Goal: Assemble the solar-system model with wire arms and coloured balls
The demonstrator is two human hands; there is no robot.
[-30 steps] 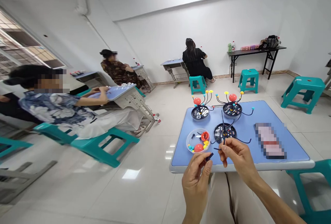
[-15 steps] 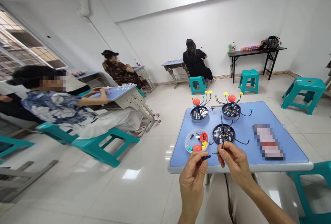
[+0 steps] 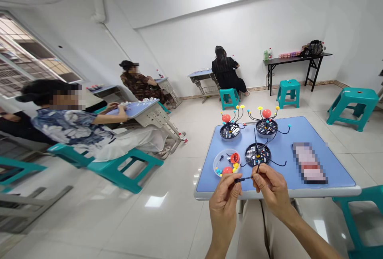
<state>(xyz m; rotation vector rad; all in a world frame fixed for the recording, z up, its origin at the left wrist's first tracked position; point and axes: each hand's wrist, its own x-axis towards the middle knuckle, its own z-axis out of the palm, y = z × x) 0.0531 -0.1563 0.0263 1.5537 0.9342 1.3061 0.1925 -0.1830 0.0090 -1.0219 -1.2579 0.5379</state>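
Note:
My left hand pinches a short dark tube above the front edge of the blue table. My right hand holds a thin black rod, whose tip meets the tube's end. Just beyond my hands, a black round base carries curved black wire arms. Two similar bases stand farther back, each with a red ball and small yellow balls on wire arms. Near my left hand, a clear round dish holds red, yellow and teal balls. A pixelated flat package lies at the right.
Seated people work at blue desks to the left, with one person closest. Another person sits by the back wall. Teal stools stand around the tiled floor. A black side table holds bottles and a bag.
My hands have drawn closer together, bringing the thin rod's tip against the dark tube, where a gap showed before. The whole view has shifted slightly as my head moved.

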